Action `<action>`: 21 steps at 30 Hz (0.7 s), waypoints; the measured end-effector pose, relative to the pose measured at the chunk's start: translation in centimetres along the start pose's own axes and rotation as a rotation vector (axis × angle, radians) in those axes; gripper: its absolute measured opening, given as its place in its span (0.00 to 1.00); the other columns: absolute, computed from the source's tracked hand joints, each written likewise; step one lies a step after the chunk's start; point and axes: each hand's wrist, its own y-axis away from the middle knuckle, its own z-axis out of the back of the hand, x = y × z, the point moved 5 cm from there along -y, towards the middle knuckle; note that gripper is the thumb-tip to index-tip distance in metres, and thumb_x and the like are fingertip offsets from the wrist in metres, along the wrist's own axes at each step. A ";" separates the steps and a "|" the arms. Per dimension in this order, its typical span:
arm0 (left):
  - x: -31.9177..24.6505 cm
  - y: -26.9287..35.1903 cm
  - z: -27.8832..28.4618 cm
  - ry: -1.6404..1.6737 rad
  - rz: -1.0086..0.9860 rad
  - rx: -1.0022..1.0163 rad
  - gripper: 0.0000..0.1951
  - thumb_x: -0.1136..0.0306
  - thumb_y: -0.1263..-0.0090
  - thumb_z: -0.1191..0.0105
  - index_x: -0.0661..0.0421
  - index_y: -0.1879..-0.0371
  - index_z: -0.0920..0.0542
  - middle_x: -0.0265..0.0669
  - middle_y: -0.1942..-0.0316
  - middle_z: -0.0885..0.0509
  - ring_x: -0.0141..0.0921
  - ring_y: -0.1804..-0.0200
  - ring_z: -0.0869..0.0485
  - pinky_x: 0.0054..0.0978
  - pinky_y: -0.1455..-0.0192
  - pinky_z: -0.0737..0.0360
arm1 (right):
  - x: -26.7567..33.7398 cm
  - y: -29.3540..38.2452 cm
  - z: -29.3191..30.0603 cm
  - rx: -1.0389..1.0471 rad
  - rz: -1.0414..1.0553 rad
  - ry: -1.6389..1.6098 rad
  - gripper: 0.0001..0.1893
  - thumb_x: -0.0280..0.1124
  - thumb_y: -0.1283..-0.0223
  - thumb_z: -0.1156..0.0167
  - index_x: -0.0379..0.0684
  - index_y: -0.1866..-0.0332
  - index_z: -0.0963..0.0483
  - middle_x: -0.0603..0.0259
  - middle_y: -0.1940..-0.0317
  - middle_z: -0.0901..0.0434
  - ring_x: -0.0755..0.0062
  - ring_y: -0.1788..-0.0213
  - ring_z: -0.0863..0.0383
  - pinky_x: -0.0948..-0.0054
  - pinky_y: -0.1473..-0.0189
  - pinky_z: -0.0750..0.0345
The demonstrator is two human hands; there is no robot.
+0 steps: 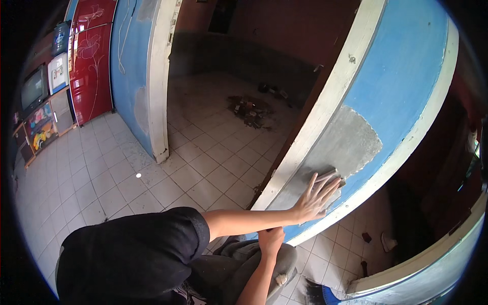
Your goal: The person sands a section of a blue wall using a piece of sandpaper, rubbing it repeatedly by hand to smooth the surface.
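My left hand (pixel 314 198) lies with its fingers spread over a flat block (pixel 336 174) and presses it against the wall. Only the block's edges show past the fingers, so its material is hard to tell. Under it is a grey cement plaster patch (pixel 345 139) with a ragged border, set in blue-painted wall (pixel 404 61). My right hand (pixel 271 242) is lower down, beneath my left forearm and by my knee. It is closed around a small dark object (pixel 272 229), mostly hidden in the fist.
A white door frame (pixel 324 126) borders the patch on the left; a second white frame edge (pixel 427 118) curves along its right. Rubble (pixel 249 110) lies on the dim room's tiled floor. A blue broom (pixel 328 295) is at lower right. A red refrigerator (pixel 91 61) stands far left.
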 end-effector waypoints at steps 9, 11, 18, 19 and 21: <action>-0.8 -2.7 0.7 -0.043 0.079 0.006 0.47 0.44 0.49 0.43 0.59 0.32 0.41 0.46 0.27 0.55 0.42 0.25 0.58 0.67 0.32 0.64 | -1.7 0.4 -1.9 0.016 0.165 -0.106 0.10 0.29 0.51 0.41 0.33 0.67 0.24 0.42 0.70 0.20 0.40 0.62 0.20 0.57 0.64 0.24; -0.3 -2.1 0.7 -0.017 0.073 -0.088 0.48 0.45 0.49 0.43 0.60 0.31 0.44 0.44 0.26 0.55 0.39 0.25 0.58 0.67 0.33 0.64 | -1.9 0.2 -1.5 0.001 0.144 -0.053 0.10 0.29 0.51 0.41 0.33 0.67 0.24 0.42 0.71 0.20 0.40 0.63 0.20 0.57 0.64 0.24; 0.3 -3.0 1.2 0.083 0.044 -0.071 0.48 0.48 0.47 0.42 0.62 0.31 0.47 0.43 0.26 0.55 0.36 0.25 0.56 0.63 0.31 0.64 | -2.0 -0.5 -1.3 0.148 -0.051 0.039 0.11 0.31 0.51 0.41 0.33 0.66 0.23 0.44 0.71 0.19 0.41 0.66 0.20 0.57 0.65 0.25; 0.2 -4.1 1.7 0.130 0.058 -0.123 0.48 0.48 0.47 0.42 0.63 0.31 0.47 0.43 0.26 0.55 0.36 0.25 0.56 0.63 0.31 0.64 | -1.6 -0.4 -1.4 0.155 -0.037 0.023 0.11 0.31 0.50 0.40 0.32 0.67 0.24 0.44 0.71 0.19 0.42 0.65 0.20 0.58 0.65 0.25; -0.4 -5.8 2.5 0.228 0.069 -0.113 0.49 0.49 0.47 0.41 0.64 0.31 0.48 0.44 0.26 0.55 0.35 0.25 0.55 0.63 0.31 0.63 | -1.4 -0.3 -2.0 0.143 0.045 -0.054 0.11 0.31 0.50 0.40 0.32 0.66 0.24 0.44 0.69 0.19 0.43 0.63 0.20 0.58 0.64 0.25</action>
